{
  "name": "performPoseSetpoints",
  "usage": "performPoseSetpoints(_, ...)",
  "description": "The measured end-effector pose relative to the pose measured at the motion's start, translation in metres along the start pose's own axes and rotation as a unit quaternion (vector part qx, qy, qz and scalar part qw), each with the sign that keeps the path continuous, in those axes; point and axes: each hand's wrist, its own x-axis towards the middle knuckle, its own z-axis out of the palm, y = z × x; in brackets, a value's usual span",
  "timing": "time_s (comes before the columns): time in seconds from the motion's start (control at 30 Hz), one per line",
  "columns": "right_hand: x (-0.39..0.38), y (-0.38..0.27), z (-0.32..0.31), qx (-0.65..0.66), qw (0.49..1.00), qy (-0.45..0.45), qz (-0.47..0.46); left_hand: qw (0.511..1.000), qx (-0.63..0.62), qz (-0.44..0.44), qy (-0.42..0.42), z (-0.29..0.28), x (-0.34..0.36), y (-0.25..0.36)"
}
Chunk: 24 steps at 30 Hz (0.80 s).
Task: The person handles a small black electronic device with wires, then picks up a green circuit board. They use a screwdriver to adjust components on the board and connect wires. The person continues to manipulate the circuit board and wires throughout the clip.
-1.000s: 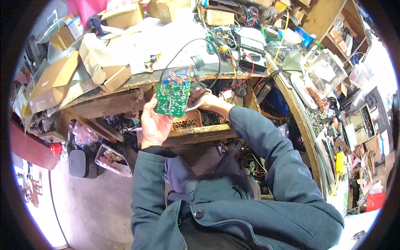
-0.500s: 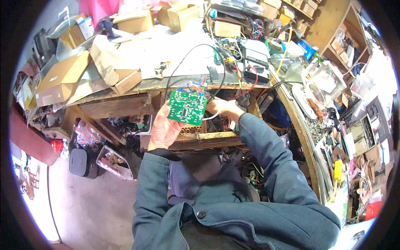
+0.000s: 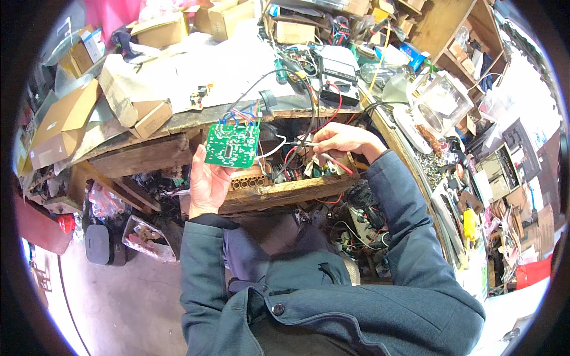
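Observation:
A green circuit board (image 3: 228, 147) is tilted up in my left hand (image 3: 208, 181), whose fingers and thumb close around its lower left side. Its soldered face with a black chip is toward me, and thin coloured wires (image 3: 240, 113) stick up from its top edge. To the right of the board and apart from it, my right hand (image 3: 351, 140) is closed on thin test probes; a red probe (image 3: 337, 164) points down to the right below the fingers. A white cable (image 3: 272, 152) bends from the board's right edge toward my right fingertips.
Below the hands is an open wooden drawer (image 3: 297, 193) filled with wires and parts. A meter-like box (image 3: 338, 70) with a red lead sits on the bench behind. Cardboard boxes (image 3: 65, 127) crowd the left; a cluttered side bench (image 3: 436, 196) curves along my right.
My right hand has moved right, away from the board's edge, and the probes in it now show. The board stays in my left hand. The whole view has shifted somewhat.

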Motion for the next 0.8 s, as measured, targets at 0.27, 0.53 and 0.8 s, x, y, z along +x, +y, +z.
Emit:
performPoseSetpoints(0.27,-0.037,0.004,0.017,-0.174,0.976,0.133,-0.013,0.999,-0.012,0.019,0.049,0.000,0.001,-0.003)
performPoseSetpoints(0.53,-0.049,0.018,0.019,0.162,0.975,0.152,-0.020,1.000,-0.011,0.010,0.026,-0.004,0.002,-0.004)
performPoseSetpoints(0.8,-0.010,0.016,0.027,-0.337,0.908,0.170,-0.185,0.999,0.012,0.003,0.052,0.004,0.003,-0.005)
